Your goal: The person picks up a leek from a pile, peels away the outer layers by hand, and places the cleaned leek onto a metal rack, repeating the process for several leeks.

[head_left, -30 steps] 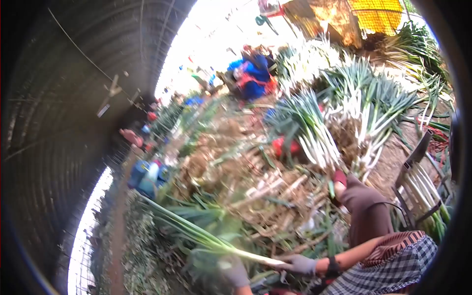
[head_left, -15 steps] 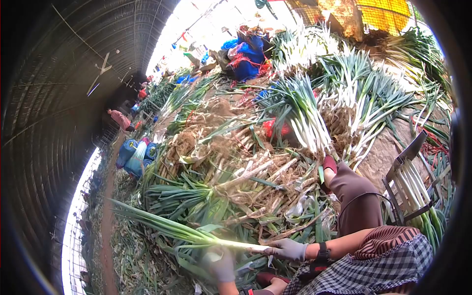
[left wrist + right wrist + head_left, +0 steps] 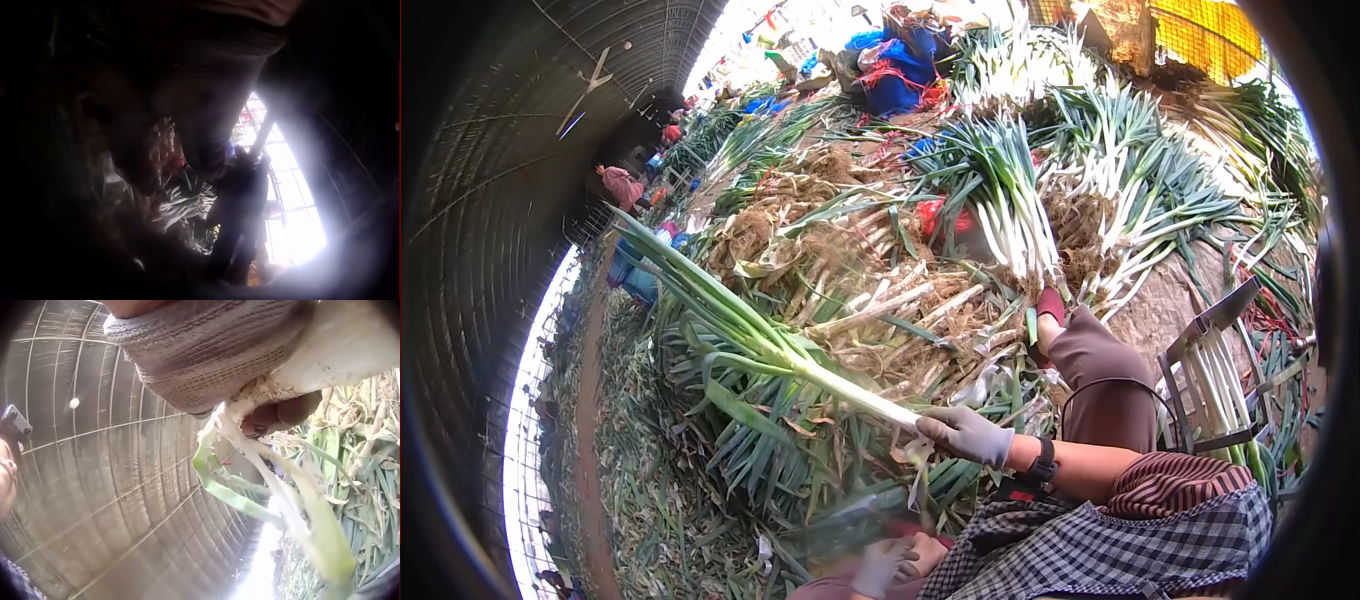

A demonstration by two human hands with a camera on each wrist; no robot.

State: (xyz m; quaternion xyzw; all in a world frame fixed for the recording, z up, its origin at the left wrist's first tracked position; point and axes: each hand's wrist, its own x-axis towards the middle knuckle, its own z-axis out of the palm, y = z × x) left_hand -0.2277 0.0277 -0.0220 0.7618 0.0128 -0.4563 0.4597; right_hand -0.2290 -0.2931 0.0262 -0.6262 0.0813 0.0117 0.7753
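Note:
In the head view my gloved right hand (image 3: 968, 437) grips the white root end of a long leek (image 3: 850, 388), whose green leaves (image 3: 690, 280) point up and left. The right wrist view shows the glove (image 3: 212, 353) around the white stalk (image 3: 350, 347), with a loose pale green strip (image 3: 300, 519) hanging below. My left hand (image 3: 885, 565) is lower, apart from the leek, beside a bare foot in a red shoe; its fingers look loosely bent, with nothing seen in them. Dark and blurred, the left wrist view shows fingers (image 3: 200, 137) pointing down.
Leaf waste (image 3: 700, 450) covers the ground at left, with a heap of rooted stalks (image 3: 900, 320) ahead. Bundled leeks (image 3: 1010, 200) stand beyond my foot. At right is a metal frame (image 3: 1215, 370) holding leeks. A person in pink (image 3: 620, 187) is farther off.
My left hand has moved away from the leek, down toward my foot. My right hand has risen slightly with the leek, which now slants more steeply. The view has shifted a little.

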